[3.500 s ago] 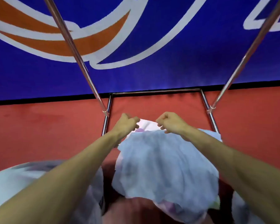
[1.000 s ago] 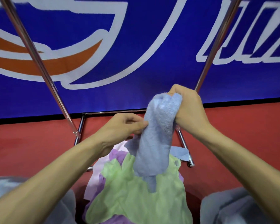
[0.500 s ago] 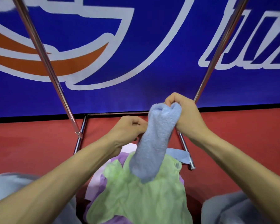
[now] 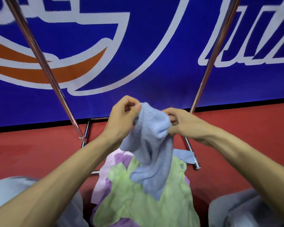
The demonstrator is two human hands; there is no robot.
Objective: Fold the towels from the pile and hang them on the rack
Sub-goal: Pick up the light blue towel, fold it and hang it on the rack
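A person is holding a light blue towel (image 4: 152,145) up in the middle of the view. The left hand (image 4: 123,117) is pinching the towel's top edge at its 11 o'clock corner, with the thumb and fingers curled tight on the cloth. The right hand (image 4: 185,123) is gripping the towel at its 2 o'clock side, and its fingers are bunching the cloth. The two hands are sitting close together, and the top of the towel is humping up between them. The rest of the towel is hanging down toward 6 o'clock, all crumpled. I cannot tell if its bottom end is touching anything.

The pile (image 4: 138,213) is lying at 6 o'clock in the view, on the red floor (image 4: 31,153). A big green towel (image 4: 170,202) is sitting on top. A pink towel (image 4: 105,169) and a purple towel (image 4: 120,157) are peeking out at its 10 o'clock side. A bit of blue cloth (image 4: 184,155) is lying at the pile's 2 o'clock, right by the foot of the rack (image 4: 196,165).

The rack is standing behind the hands. Its shiny left pole (image 4: 44,68) is running up toward 11 o'clock and its right pole (image 4: 210,59) toward 1 o'clock. A blue wall (image 4: 138,46) with white and orange shapes is filling the view at 12 o'clock. Grey cloth (image 4: 244,210) is showing at 5 and 7 o'clock.
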